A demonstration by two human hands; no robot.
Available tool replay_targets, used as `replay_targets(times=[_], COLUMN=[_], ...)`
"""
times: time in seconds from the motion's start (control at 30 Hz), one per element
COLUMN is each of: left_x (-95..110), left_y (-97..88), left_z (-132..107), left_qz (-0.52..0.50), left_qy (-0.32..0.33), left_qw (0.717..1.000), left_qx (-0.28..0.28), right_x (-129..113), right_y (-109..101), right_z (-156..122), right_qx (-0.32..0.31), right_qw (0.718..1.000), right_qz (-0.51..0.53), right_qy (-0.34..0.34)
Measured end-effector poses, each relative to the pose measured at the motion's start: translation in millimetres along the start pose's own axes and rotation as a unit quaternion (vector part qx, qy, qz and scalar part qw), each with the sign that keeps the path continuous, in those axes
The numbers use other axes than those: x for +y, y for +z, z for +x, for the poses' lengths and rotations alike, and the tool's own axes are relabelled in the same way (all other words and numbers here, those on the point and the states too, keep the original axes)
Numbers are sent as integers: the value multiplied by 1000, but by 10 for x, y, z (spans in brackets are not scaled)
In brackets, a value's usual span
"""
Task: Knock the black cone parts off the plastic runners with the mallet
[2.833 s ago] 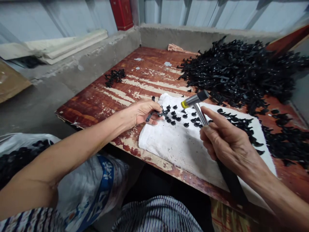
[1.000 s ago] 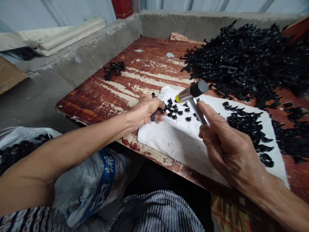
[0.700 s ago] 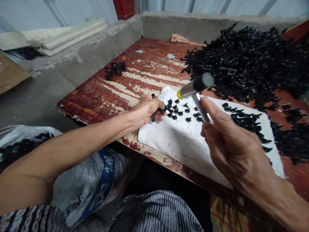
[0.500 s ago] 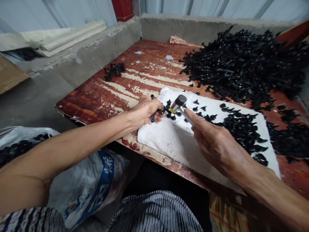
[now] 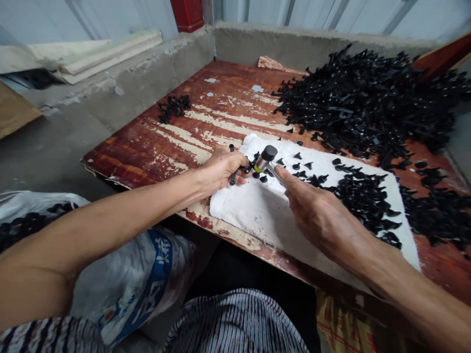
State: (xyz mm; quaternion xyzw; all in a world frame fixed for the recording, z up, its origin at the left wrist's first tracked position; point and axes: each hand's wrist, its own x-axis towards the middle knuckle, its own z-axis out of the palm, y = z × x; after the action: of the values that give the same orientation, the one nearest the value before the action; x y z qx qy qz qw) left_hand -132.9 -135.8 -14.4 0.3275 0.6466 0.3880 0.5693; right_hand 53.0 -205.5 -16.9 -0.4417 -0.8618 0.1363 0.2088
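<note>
My left hand [image 5: 221, 167] is closed on a black plastic sprue piece [image 5: 241, 170], pressing it down at the left end of a white cloth pad [image 5: 265, 215]. My right hand [image 5: 316, 215] grips a small hammer [image 5: 265, 159] with a metal head, one yellow face and one black face. The hammer head is down on the black piece right beside my left fingers. Several small black caps [image 5: 300, 165] lie loose on the pad just right of the hammer head.
A big heap of black plastic parts [image 5: 364, 103] covers the back right of the worn red board [image 5: 176, 142]. A small black cluster [image 5: 172, 106] lies at the back left. A plastic sack [image 5: 121, 289] with black parts sits below the board's near-left edge. Concrete ledges border the board.
The hammer was raised above the pad, then swung down and left onto the black piece held by my left hand. My left hand stayed in place.
</note>
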Motion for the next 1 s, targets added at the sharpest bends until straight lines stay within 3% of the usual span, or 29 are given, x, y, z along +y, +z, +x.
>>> replay_targets(times=[0.1, 0.23, 0.37, 0.47, 0.73, 1.0], left_x=[69, 191, 154, 46, -72, -80], left_y=[-56, -202, -261, -225, -184, -138], left_z=[-16, -167, -336, -359, -260, -248], left_qz=[-10, 5, 96, 154, 244, 309], left_qy=[-28, -2, 25, 17, 81, 129], left_qw=[999, 998, 981, 963, 940, 919], left_qx=[-14, -68, -165, -220, -224, -210], right_x=[-21, -63, -92, -81, 52, 109], right_y=[-62, -193, -208, -133, -28, -8], right_z=[-18, -172, -348, -453, -547, -506], right_qx=[69, 141, 156, 131, 27, 11], right_qw=[997, 967, 915, 900, 945, 982], right_qz=[40, 181, 299, 325, 238, 112], right_qy=[-2, 114, 221, 260, 224, 153])
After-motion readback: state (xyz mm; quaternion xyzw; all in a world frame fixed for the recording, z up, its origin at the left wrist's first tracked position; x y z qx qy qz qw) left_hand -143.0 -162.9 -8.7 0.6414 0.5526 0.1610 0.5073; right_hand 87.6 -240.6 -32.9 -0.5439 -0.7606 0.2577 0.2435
